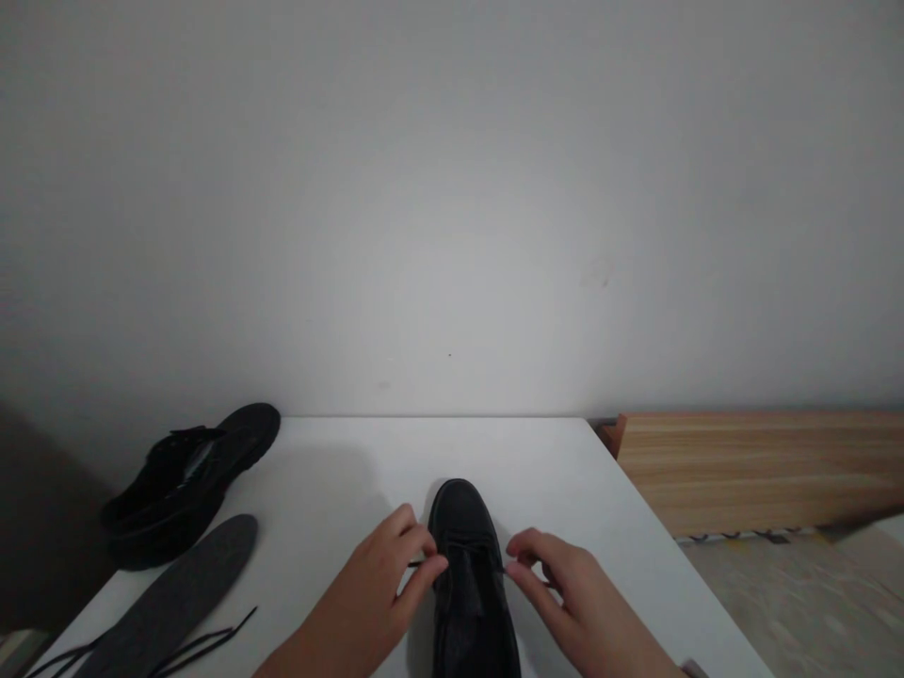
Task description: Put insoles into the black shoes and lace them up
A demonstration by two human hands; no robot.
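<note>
A black shoe (470, 574) stands on the white table (331, 490), toe pointing away from me. My left hand (385, 589) is at the shoe's left side, thumb and forefinger pinched on a thin black lace end beside the eyelets. My right hand (565, 593) is at the shoe's right side, fingers curled and pinched at the lacing edge; what it grips is too small to make out.
A second black shoe (187, 480) lies on the table's far left corner. A dark grey insole (173, 589) and a loose black shoelace (190, 645) lie in front of it. A wooden board (763, 466) sits right of the table against the wall.
</note>
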